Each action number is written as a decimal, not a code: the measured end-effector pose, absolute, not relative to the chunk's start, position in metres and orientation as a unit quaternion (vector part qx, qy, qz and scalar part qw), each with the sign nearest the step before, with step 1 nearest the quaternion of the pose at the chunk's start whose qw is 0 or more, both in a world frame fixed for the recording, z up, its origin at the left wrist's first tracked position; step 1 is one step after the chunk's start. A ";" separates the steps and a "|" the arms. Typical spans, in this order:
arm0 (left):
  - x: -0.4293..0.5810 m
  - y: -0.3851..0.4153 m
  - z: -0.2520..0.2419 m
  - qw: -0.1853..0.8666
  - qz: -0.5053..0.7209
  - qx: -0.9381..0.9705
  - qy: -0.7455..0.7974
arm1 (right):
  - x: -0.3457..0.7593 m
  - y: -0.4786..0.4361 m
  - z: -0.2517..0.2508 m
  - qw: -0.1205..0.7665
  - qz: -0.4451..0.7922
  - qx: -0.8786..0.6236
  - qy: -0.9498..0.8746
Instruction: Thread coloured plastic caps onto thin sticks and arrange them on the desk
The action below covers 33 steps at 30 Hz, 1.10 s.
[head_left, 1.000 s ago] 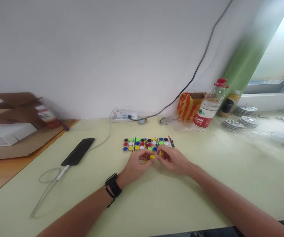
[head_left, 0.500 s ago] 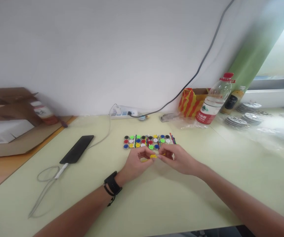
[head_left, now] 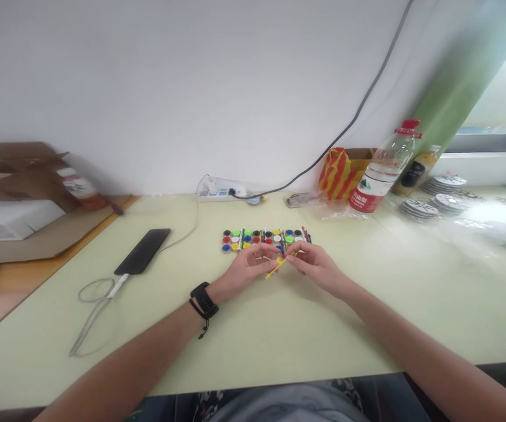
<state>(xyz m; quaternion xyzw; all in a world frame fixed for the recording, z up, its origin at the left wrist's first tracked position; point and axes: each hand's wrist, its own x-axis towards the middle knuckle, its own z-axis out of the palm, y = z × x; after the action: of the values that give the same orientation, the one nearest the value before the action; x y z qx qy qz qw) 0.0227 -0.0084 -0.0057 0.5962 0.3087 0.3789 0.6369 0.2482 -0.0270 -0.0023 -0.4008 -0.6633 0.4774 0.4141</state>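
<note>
Between my fingertips is a thin yellow plastic stick (head_left: pixel 272 272) with a wider part near its upper end, too small to make out its kind. My left hand (head_left: pixel 251 264) pinches it from the left, fingers closed. From the right, the thumb and forefinger of my right hand (head_left: pixel 316 265) close on its upper end. Just beyond both hands lie rows of small round coloured discs (head_left: pixel 256 233) in black, red, blue, green, yellow and white, with thin coloured sticks (head_left: pixel 306 234) between the groups. My hands hide part of the front row.
A black phone (head_left: pixel 142 252) with a white cable lies to the left. By the wall stand a power strip (head_left: pixel 217 193), a striped bag (head_left: pixel 339 173) and a large water bottle (head_left: pixel 382 170). An open cardboard box (head_left: pixel 33 234) is far left; stacked discs (head_left: pixel 418 209) are at right.
The yellow stick has turned and now shows its length, slanting down to the left. Both hands remain close together on it. The camera view has shifted slightly, bringing the table's front edge into sight.
</note>
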 end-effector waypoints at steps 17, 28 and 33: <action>0.019 0.000 -0.007 0.676 0.418 0.503 0.340 | 0.248 -0.033 -0.006 0.435 0.420 -0.389 -0.695; 0.020 0.000 -0.009 0.659 0.422 0.520 0.343 | 0.248 -0.035 0.000 0.414 0.476 -0.400 -0.665; 0.020 -0.003 -0.008 0.663 0.410 0.526 0.342 | 0.247 -0.033 0.002 0.455 0.507 -0.382 -0.625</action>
<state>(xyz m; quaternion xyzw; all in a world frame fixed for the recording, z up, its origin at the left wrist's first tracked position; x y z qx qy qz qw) 0.0205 -0.0028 -0.0078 0.5258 0.3416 0.4098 0.6625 0.2467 -0.0328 0.0024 -0.3818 -0.6250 0.5066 0.4550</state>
